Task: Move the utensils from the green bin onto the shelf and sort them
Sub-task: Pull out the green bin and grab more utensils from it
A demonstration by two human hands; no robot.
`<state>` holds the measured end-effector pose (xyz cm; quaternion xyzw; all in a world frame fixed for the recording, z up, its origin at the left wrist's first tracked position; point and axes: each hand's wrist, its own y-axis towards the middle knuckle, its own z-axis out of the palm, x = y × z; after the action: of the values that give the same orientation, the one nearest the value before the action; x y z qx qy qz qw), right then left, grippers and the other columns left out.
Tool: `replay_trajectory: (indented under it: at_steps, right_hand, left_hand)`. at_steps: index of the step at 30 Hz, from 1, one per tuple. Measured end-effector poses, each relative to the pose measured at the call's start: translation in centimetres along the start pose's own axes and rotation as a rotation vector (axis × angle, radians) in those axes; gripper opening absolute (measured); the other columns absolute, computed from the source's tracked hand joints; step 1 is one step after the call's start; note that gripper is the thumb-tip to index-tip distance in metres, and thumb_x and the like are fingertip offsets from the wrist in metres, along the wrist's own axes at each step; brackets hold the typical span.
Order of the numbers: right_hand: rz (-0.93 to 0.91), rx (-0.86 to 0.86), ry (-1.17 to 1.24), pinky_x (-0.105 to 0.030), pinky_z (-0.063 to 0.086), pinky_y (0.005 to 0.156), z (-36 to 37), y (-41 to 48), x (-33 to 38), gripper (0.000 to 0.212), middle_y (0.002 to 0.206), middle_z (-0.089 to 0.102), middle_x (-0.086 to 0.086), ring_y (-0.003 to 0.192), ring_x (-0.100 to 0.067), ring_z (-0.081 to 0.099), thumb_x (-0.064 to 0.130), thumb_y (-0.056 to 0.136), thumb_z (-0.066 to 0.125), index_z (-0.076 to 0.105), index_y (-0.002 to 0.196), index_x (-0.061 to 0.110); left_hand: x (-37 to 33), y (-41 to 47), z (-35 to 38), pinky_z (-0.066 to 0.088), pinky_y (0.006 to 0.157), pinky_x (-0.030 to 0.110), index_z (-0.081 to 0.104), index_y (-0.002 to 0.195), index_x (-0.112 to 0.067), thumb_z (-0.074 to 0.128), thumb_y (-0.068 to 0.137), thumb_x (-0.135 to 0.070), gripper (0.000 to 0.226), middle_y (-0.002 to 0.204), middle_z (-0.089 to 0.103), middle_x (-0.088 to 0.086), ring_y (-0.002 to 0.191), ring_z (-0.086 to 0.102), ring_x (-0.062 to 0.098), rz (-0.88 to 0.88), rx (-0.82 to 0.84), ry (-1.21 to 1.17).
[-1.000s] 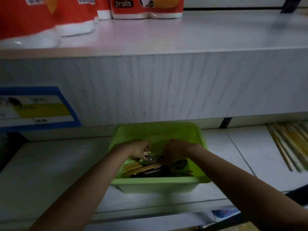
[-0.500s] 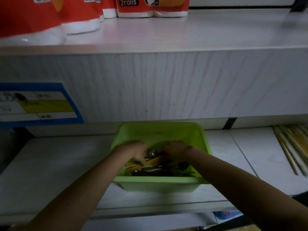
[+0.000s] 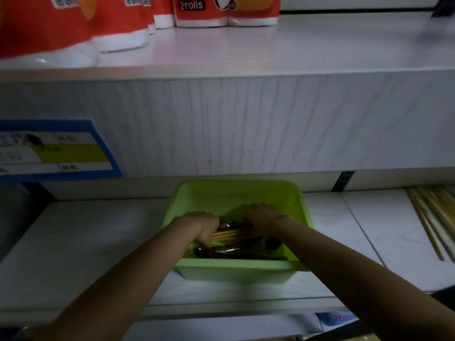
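A green bin (image 3: 236,268) stands on the white lower shelf (image 3: 98,242), below centre. Inside lie wooden chopsticks (image 3: 231,235) and dark metal spoons (image 3: 229,251), heaped near the front wall. Both my hands are down in the bin. My left hand (image 3: 203,226) is closed around the left end of the chopstick bundle. My right hand (image 3: 262,219) is curled over the bundle's right end, its fingertips hidden from me.
More wooden chopsticks (image 3: 435,217) lie sorted on the shelf at the far right. An upper shelf board (image 3: 246,124) overhangs the bin, with red paper-roll packs (image 3: 226,11) on top. A blue-framed label (image 3: 54,148) hangs at left.
Both hands have sunk lower into the bin and closed on the chopstick bundle; the left hand slid down its left end. The view shifted slightly.
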<state>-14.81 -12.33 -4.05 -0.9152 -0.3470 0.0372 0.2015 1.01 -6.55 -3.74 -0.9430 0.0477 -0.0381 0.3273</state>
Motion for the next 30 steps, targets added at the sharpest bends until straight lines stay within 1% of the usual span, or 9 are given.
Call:
replay_trajectory:
  at_steps: [2, 6, 9, 11, 14, 19, 24, 26, 30]
  right_hand:
    - [0.01, 0.009, 0.017, -0.035, 0.046, 0.093, -0.3, -0.3, -0.1, 0.031, 0.128, 0.055, -0.015, 0.118, -0.032, 0.054, 0.017, 0.093, 0.051, 0.06, 0.121, 0.011]
    - [0.011, 0.026, 0.048, -0.034, 0.047, 0.091, -1.2, -0.8, -0.4, 0.031, 0.126, 0.058, -0.015, 0.116, -0.031, 0.056, 0.027, 0.092, 0.053, 0.062, 0.118, 0.012]
    - [0.003, -0.001, 0.088, -0.035, 0.046, 0.092, -2.0, -1.2, -0.6, 0.032, 0.125, 0.059, -0.012, 0.116, -0.031, 0.055, 0.03, 0.091, 0.054, 0.062, 0.117, 0.013]
    - [-0.005, -0.017, 0.104, -0.035, 0.045, 0.094, -2.3, -1.4, -0.8, 0.031, 0.128, 0.057, -0.01, 0.119, -0.029, 0.053, 0.026, 0.091, 0.053, 0.06, 0.119, 0.016]
    - [-0.008, -0.027, 0.119, -0.035, 0.043, 0.096, -2.4, -1.7, -1.1, 0.031, 0.13, 0.056, -0.009, 0.122, -0.028, 0.052, 0.026, 0.091, 0.053, 0.06, 0.12, 0.02]
    - [-0.001, -0.055, 0.131, -0.034, 0.043, 0.095, -2.7, -2.5, -1.9, 0.03, 0.13, 0.055, -0.007, 0.123, -0.026, 0.05, 0.025, 0.092, 0.051, 0.059, 0.12, 0.021]
    - [0.001, -0.066, 0.149, -0.034, 0.044, 0.093, -2.5, -2.9, -2.2, 0.028, 0.13, 0.057, -0.005, 0.12, -0.026, 0.053, 0.026, 0.094, 0.047, 0.06, 0.119, 0.024]
    - [0.007, -0.067, 0.147, -0.033, 0.044, 0.093, -2.3, -3.1, -2.3, 0.029, 0.129, 0.057, -0.003, 0.12, -0.026, 0.053, 0.028, 0.095, 0.045, 0.06, 0.119, 0.026]
    - [0.013, -0.059, 0.14, -0.034, 0.044, 0.094, -2.2, -3.3, -2.3, 0.029, 0.129, 0.058, -0.003, 0.12, -0.026, 0.053, 0.028, 0.095, 0.043, 0.06, 0.118, 0.027]
  left_hand:
    - [-0.2, -0.1, -0.2, 0.039, 0.065, 0.029, 0.06, 0.1, -0.006, 0.066, 0.08, -0.023, 0.027, 0.098, 0.06, 0.011, 0.082, 0.056, 0.025, 0.016, -0.049, 0.055]
    - [-0.3, 0.0, -0.3, 0.041, 0.068, 0.031, 0.059, 0.106, -0.007, 0.063, 0.082, -0.022, 0.029, 0.11, 0.063, 0.012, 0.099, 0.06, 0.031, 0.079, -0.145, 0.282]
    - [-0.8, 0.3, -0.4, 0.043, 0.069, 0.033, 0.058, 0.112, -0.004, 0.056, 0.084, -0.011, 0.028, 0.111, 0.063, 0.015, 0.1, 0.061, 0.033, 0.146, -0.217, 0.384]
    - [-1.0, 0.4, -0.5, 0.043, 0.07, 0.033, 0.059, 0.11, -0.004, 0.057, 0.085, -0.013, 0.027, 0.111, 0.063, 0.015, 0.1, 0.061, 0.032, 0.178, -0.226, 0.401]
    - [-1.1, 0.5, -0.5, 0.042, 0.071, 0.032, 0.059, 0.109, -0.004, 0.06, 0.084, -0.018, 0.029, 0.111, 0.062, 0.015, 0.1, 0.059, 0.031, 0.198, -0.188, 0.368]
    - [-1.3, 0.6, -0.3, 0.035, 0.064, 0.028, 0.058, 0.108, -0.008, 0.068, 0.078, -0.03, 0.038, 0.109, 0.062, 0.013, 0.097, 0.059, 0.03, 0.184, -0.128, 0.238]
    - [-1.0, 1.0, 0.0, 0.035, 0.063, 0.028, 0.058, 0.102, -0.012, 0.073, 0.071, -0.037, 0.043, 0.103, 0.063, 0.009, 0.081, 0.052, 0.023, 0.18, -0.068, 0.095]
    - [-0.7, 1.1, 0.2, 0.037, 0.066, 0.028, 0.058, 0.106, -0.013, 0.074, 0.07, -0.037, 0.047, 0.107, 0.063, 0.007, 0.084, 0.052, 0.022, 0.179, -0.05, 0.037]
    - [-0.3, 1.1, 0.2, 0.04, 0.074, 0.028, 0.055, 0.117, -0.018, 0.075, 0.072, -0.031, 0.051, 0.116, 0.06, 0.003, 0.103, 0.056, 0.023, 0.188, -0.018, -0.012]
